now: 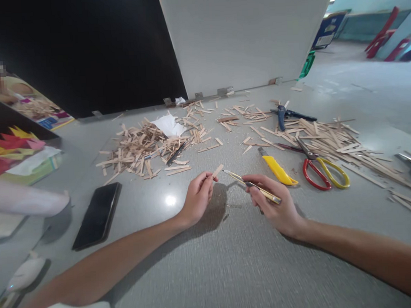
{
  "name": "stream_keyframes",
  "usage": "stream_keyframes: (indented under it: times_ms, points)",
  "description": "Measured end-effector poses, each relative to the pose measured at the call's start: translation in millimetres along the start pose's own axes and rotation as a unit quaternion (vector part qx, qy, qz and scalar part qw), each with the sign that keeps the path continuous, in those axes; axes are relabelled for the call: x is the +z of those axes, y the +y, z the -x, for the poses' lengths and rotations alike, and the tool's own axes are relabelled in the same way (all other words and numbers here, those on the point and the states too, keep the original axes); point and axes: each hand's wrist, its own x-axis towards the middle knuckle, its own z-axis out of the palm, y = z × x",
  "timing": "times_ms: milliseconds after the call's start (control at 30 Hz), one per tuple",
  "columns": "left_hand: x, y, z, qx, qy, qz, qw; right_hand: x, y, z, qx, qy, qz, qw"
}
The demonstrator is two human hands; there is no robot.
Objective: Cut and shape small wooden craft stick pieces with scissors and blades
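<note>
My left hand (197, 198) pinches a short wooden stick piece (218, 170) between thumb and fingers, held just above the grey floor. My right hand (275, 203) grips a slim utility knife (251, 185) with its blade end pointing left toward the stick. The two hands are a short gap apart at the middle of the view. The knife tip is close to the stick but not touching it.
Piles of cut wooden sticks (146, 148) lie ahead left and right (332, 140). A yellow cutter (278, 171), red-and-yellow scissors (321, 168), blue pliers (288, 115), a black phone (98, 214) and white paper (169, 124) lie around. A white board (240, 37) stands behind.
</note>
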Motion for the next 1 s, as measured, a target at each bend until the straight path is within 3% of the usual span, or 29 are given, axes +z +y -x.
stream_keyframes:
  times_ms: [133, 233, 1000]
  points:
    - [-0.8, -0.2, 0.8, 0.005, -0.002, -0.015, 1.0, -4.0, -0.5, 2.2, -0.119, -0.046, 0.067, 0.99]
    - [-0.5, 0.3, 1.1, 0.008, -0.001, -0.024, 1.0, -4.3, -0.3, 1.5, -0.171, -0.075, 0.087, 0.979]
    - [-0.2, 3.1, 1.7, 0.001, -0.027, -0.048, 0.999, -2.7, 1.2, -0.5, -0.143, -0.093, 0.092, 0.981]
